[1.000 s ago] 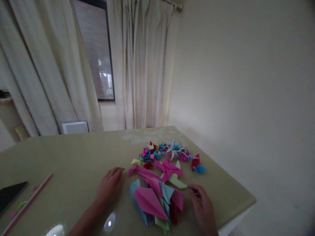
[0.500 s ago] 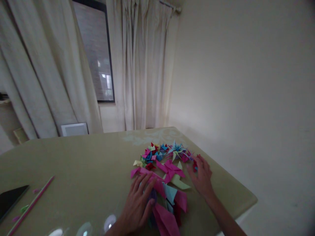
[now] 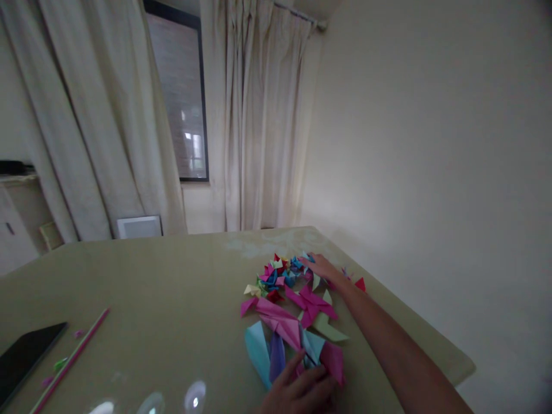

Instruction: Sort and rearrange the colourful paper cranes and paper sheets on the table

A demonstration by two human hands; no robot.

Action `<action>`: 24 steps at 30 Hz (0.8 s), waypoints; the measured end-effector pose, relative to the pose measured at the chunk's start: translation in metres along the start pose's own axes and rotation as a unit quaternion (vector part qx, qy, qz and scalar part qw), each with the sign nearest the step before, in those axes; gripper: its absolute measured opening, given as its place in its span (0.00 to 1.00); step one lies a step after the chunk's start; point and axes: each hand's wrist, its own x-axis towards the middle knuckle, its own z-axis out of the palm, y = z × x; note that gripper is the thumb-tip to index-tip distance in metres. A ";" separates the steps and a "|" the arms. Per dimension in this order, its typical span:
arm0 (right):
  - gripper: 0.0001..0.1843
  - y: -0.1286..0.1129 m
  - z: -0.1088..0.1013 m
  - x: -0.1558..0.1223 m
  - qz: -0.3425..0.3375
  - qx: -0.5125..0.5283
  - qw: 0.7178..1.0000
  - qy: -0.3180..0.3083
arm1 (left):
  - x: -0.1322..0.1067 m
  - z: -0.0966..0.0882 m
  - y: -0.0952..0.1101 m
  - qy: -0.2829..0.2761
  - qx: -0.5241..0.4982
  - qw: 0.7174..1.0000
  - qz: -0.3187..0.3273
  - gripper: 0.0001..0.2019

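My left hand [image 3: 299, 392] lies low over a loose pile of folded paper, fingers apart and touching the pieces. Around it are a pink folded paper [image 3: 280, 322], a light blue one [image 3: 257, 351], a purple one [image 3: 276, 357] and a dark pink one [image 3: 333, 362]. My right hand [image 3: 321, 266] is stretched out over the far cluster of paper flowers, covering part of the blue paper flower [image 3: 307, 257]; its fingertips are partly hard to make out. Between the hands lie a magenta paper pinwheel [image 3: 310, 305] and a pale green folded paper [image 3: 328, 329].
Small multicoloured origami pieces [image 3: 271, 279] curve along the far side. A red paper piece [image 3: 360, 284] lies right of my forearm. At left are a pink-and-green stick [image 3: 73, 357] and a black flat object [image 3: 32, 351] on the table [image 3: 172, 299]. A wall [image 3: 409, 172] borders the right.
My right hand has moved forward and left, from the cluster's right end onto the blue flower. My left hand has shifted right and nearer, uncovering the light blue and purple papers. The view has turned slightly left.
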 end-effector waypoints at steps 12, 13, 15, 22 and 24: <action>0.28 -0.124 0.073 0.014 -0.266 0.109 0.938 -0.192 | 0.009 -0.028 -0.022 -0.025 0.062 0.998 -0.006 0.11; 0.26 -0.134 0.077 0.010 -0.287 0.112 0.929 -0.205 | 0.010 -0.028 -0.023 -0.028 0.067 0.997 -0.005 0.11; 0.25 -0.150 0.081 0.000 -0.326 0.117 0.910 -0.227 | 0.010 -0.030 -0.027 -0.038 0.075 0.996 0.000 0.10; 0.33 -0.124 0.044 -0.021 -0.323 0.088 0.938 -0.090 | 0.001 -0.045 -0.046 -0.171 0.086 0.981 -0.022 0.17; 0.33 -0.090 0.020 -0.023 -0.254 0.064 0.965 -0.026 | -0.004 -0.049 -0.053 -0.213 0.086 0.972 -0.044 0.19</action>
